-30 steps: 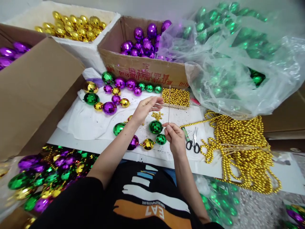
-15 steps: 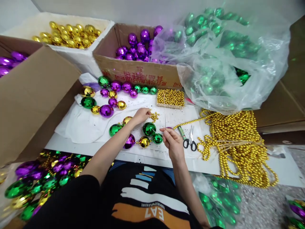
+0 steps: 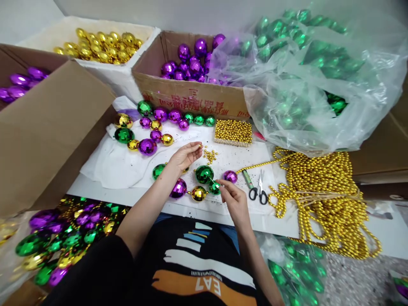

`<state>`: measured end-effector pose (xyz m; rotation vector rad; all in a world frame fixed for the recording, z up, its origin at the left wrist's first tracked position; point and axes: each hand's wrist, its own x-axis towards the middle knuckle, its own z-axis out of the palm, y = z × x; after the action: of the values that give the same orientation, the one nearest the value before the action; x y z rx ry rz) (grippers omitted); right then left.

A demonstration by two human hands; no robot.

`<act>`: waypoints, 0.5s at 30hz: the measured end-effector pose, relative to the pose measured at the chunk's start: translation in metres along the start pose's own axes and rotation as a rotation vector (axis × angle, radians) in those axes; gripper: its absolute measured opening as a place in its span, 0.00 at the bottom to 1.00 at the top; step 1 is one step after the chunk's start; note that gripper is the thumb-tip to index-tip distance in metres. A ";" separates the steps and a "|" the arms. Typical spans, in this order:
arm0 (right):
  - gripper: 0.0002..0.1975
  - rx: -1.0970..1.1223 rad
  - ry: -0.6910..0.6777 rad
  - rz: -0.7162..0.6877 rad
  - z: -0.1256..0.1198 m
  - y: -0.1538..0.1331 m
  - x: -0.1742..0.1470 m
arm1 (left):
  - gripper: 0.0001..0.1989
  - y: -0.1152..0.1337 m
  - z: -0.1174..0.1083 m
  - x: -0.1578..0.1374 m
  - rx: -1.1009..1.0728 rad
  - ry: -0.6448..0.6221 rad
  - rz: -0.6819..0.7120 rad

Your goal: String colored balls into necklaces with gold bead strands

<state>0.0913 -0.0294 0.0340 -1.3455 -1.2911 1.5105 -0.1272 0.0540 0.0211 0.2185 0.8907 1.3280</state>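
Note:
My left hand [image 3: 187, 155] is turned partly palm up, its thumb and fingertips pinched on a small gold bead [image 3: 200, 145]. Just right of it lies a loose cluster of small gold beads [image 3: 210, 155] on the white cloth. My right hand [image 3: 235, 199] is closed in a pinch on a thin pale string [image 3: 211, 180], beside a small green ball [image 3: 214, 187]. A larger green ball [image 3: 204, 174], a gold ball [image 3: 198, 193] and a purple ball [image 3: 178, 188] lie near it in a strung row. My left forearm partly hides that row.
Black-handled scissors [image 3: 259, 189] and a green lighter-like object [image 3: 247, 179] lie right of my right hand. Gold bead strands [image 3: 325, 204] are heaped further right. A clear tray of gold beads [image 3: 233, 131] stands behind. Cardboard boxes [image 3: 191, 95] and a plastic bag [image 3: 287, 102] border the work surface.
My left hand has lifted off the loose beads and rolled palm upward with a bead showing at its fingertips. My right hand has shifted slightly down, uncovering a purple ball. The camera view has shifted.

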 end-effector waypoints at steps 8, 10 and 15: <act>0.16 -0.015 -0.021 0.013 0.002 0.002 0.000 | 0.07 -0.002 -0.003 -0.002 -0.016 0.005 0.005; 0.16 -0.014 -0.025 0.019 0.003 0.003 0.000 | 0.05 -0.003 -0.004 -0.003 -0.020 -0.005 0.002; 0.16 -0.009 -0.023 0.023 0.003 0.003 0.000 | 0.04 -0.004 -0.003 -0.005 -0.037 -0.005 -0.015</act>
<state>0.0889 -0.0310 0.0308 -1.3570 -1.3019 1.5416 -0.1263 0.0472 0.0184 0.1857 0.8609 1.3283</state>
